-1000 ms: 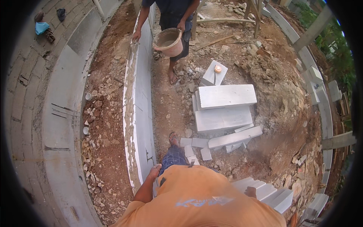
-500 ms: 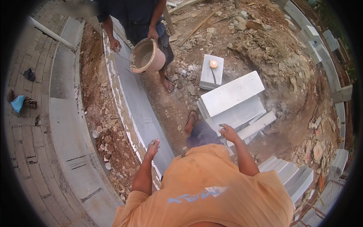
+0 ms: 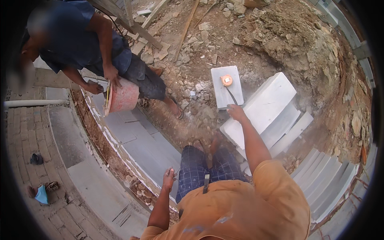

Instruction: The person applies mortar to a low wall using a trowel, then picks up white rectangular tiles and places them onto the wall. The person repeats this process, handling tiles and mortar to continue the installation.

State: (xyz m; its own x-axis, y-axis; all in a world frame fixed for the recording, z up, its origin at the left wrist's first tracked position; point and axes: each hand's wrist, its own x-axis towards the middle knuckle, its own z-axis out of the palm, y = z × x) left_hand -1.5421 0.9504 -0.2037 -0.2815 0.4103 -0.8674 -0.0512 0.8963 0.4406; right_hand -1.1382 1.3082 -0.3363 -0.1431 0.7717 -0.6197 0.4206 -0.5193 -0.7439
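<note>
My left hand (image 3: 169, 179) is low beside the white block wall (image 3: 140, 142), its fingers curled; whether anything small is in them is unclear. My right hand (image 3: 236, 112) reaches forward with fingers partly extended, at the lower end of a black strip from the orange tape measure (image 3: 226, 80); I cannot tell whether it touches the strip. The tape lies on a small white block (image 3: 220, 96), beside a stack of larger white blocks (image 3: 264, 104).
A co-worker (image 3: 88, 44) in dark clothes bends over the wall's far end, holding a pinkish bucket (image 3: 124, 96) and a trowel (image 3: 94, 88). More blocks (image 3: 320, 184) lie at my right. Rubble, planks (image 3: 186, 28) and a pipe (image 3: 32, 103) surround us.
My view has swung, and my right hand has moved forward to the tape's strip. The co-worker has bent lower and tipped the bucket toward the wall top.
</note>
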